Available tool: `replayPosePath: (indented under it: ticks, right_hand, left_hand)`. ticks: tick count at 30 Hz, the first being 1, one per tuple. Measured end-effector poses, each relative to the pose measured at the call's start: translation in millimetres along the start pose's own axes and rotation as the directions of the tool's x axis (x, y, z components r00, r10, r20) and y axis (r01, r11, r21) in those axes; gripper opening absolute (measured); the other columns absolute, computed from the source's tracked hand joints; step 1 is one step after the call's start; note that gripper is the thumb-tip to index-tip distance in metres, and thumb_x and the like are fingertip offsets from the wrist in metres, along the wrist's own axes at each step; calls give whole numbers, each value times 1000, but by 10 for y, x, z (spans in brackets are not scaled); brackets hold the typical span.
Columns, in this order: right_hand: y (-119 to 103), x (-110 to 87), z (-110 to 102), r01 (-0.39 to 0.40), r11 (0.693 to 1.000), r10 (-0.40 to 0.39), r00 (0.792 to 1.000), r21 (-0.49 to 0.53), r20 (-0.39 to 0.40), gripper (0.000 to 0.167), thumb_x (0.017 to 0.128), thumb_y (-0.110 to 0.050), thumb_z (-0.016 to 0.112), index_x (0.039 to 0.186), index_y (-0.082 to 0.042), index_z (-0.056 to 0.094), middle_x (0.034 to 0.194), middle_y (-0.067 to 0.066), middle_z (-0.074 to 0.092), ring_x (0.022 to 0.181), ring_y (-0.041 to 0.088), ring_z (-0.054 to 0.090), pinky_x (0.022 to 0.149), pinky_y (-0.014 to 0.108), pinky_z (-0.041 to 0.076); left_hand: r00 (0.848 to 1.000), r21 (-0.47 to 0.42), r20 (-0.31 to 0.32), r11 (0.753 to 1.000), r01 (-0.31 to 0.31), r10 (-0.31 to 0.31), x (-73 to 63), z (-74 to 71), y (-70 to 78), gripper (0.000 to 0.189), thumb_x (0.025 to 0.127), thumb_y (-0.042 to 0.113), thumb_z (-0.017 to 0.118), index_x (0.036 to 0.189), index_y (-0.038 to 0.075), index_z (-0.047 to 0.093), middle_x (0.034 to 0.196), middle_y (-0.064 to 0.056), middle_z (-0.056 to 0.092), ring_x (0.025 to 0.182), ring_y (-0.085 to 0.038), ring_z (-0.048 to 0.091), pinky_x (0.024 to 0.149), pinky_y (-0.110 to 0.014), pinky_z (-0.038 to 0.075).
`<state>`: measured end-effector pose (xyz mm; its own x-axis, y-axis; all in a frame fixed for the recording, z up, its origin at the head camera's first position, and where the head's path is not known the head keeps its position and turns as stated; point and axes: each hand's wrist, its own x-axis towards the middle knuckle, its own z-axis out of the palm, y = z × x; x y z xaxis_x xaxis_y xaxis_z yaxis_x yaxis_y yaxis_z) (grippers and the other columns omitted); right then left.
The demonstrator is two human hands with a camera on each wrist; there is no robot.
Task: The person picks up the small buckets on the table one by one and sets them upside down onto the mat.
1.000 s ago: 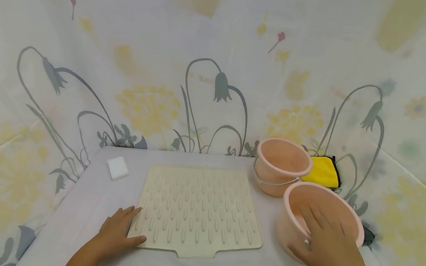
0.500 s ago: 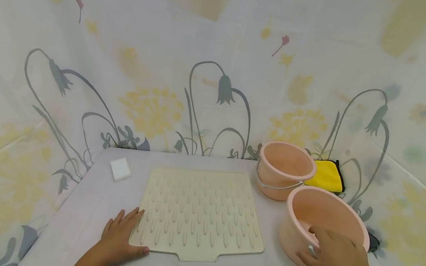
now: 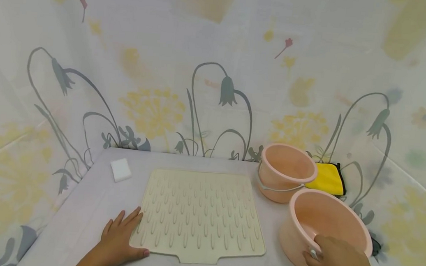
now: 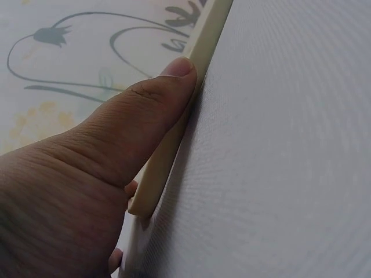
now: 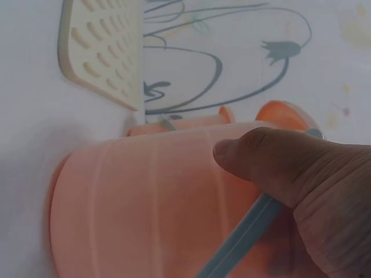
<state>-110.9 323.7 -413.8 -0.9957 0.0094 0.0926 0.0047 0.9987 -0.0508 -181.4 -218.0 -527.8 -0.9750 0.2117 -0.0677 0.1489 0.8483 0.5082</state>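
In the head view, two round, peach-pink plastic buckets stand upright at the right of the white-covered table [image 3: 81, 214]. The near bucket [image 3: 292, 241] opens upward; its smooth inner wall shows, though the right hand [image 3: 343, 261] covers part of the interior. That hand grips the near side of its rim, thumb outside and fingers curled over inside. The far bucket [image 3: 274, 180], just behind, has a pale, thin handle hanging across its front and shows bare inner wall. A flat yellow cloth piece with black edging [image 3: 326, 178] lies beside it, partly hidden. The cream, rectangular mat with raised oval ridges [image 3: 199, 216] lies flat left of the buckets. The left hand [image 3: 118, 239] touches its near left corner, fingers spread wide. A white rectangular block [image 3: 120, 170] lies beyond that hand. In the left wrist view, the straight thumb rests along the mat's edge. In the right wrist view, the thumb presses the near bucket's outer wall, beside its grey strip handle [image 5: 240, 238]; the fingers inside are hidden.
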Motion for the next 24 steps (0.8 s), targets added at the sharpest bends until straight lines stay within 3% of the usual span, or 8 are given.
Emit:
replayPosePath:
  ticks: [6, 13, 24]
  right_hand:
    - [10, -9, 48, 26, 999, -28, 998, -21, -53, 42, 84, -40, 83, 70, -22, 47, 59, -5, 37, 52, 10, 36, 53, 26, 27]
    - [-5, -24, 56, 29, 998, -31, 999, -48, -40, 44, 84, -42, 84, 69, -23, 47, 59, -5, 37, 53, 10, 37, 54, 25, 29]
    - [-24, 0, 64, 69, 995, -81, 985, -78, -152, 46, 84, -41, 84, 68, -22, 45, 59, -7, 36, 54, 10, 35, 53, 27, 28]
  left_hand:
    - [1000, -10, 13, 1000, 9, -9, 3, -11, 12, 124, 62, 69, 89, 157, 4, 44, 169, -20, 31, 150, -65, 15, 111, -83, 7]
    - [1000, -1, 3, 1000, 10, -10, -10, -4, 7, 124, 62, 70, 89, 157, 4, 45, 169, -19, 32, 150, -65, 16, 111, -83, 8]
    - [1000, -17, -3, 1000, 9, -9, -9, -14, 21, 124, 62, 69, 89, 157, 3, 44, 169, -18, 32, 150, -65, 16, 111, -82, 8]
